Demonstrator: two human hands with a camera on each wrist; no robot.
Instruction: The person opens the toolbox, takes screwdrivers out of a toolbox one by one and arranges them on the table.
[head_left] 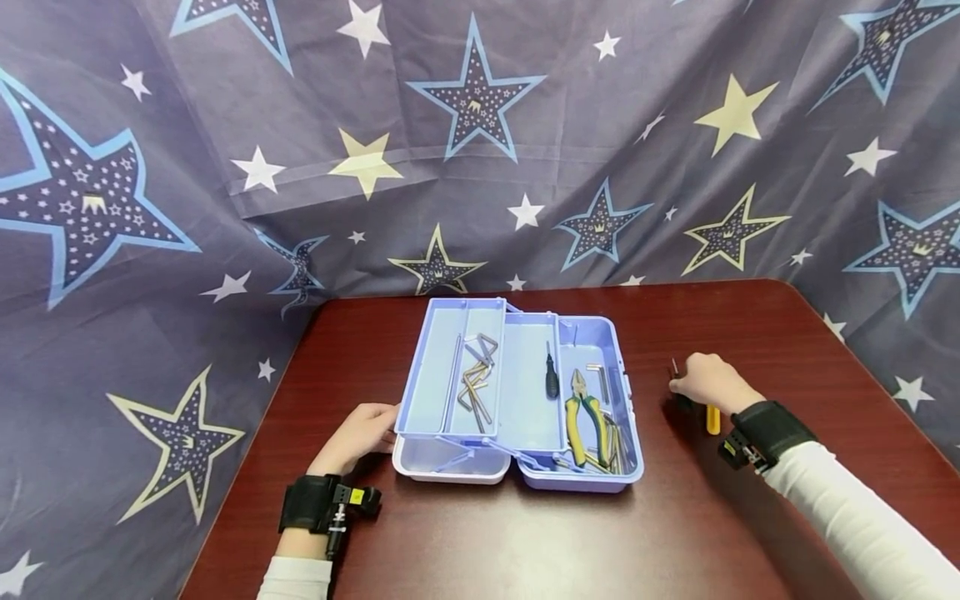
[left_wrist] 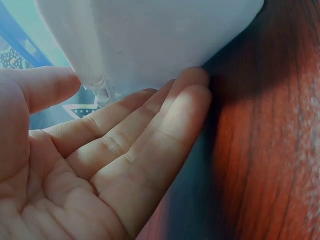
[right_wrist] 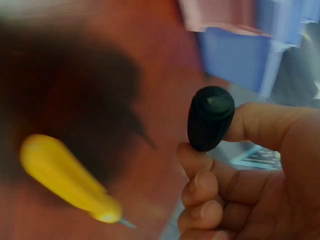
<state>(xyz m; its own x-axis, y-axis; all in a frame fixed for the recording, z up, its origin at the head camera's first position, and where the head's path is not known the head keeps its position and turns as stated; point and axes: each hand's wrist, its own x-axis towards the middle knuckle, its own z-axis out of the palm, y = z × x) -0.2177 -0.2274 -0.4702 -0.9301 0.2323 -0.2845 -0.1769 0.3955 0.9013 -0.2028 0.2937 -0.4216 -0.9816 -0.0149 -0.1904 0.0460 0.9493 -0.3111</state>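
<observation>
A light-blue toolbox (head_left: 633, 454) stands open on the table with its trays folded out. My left hand (head_left: 360, 433) is at its left side; in the left wrist view the extended fingers (left_wrist: 165, 125) touch the white outer wall (left_wrist: 135, 45). To the right of the box, my right hand (head_left: 712, 383) pinches a small screwdriver by its black handle (right_wrist: 210, 120) between thumb and fingers. Its thin shaft points away from me, past the fingers. On the table below that hand lies a yellow-handled screwdriver (right_wrist: 70, 175), partly covered by the hand in the head view.
Several hex keys (head_left: 480, 383) lie in the left tray (head_left: 438, 367). A dark screwdriver (head_left: 552, 379) rests in the middle tray (head_left: 521, 367). Pliers with yellow-green handles (head_left: 585, 421) lie in the box bottom among more hex keys. A star-patterned cloth (head_left: 300, 100) hangs behind the table.
</observation>
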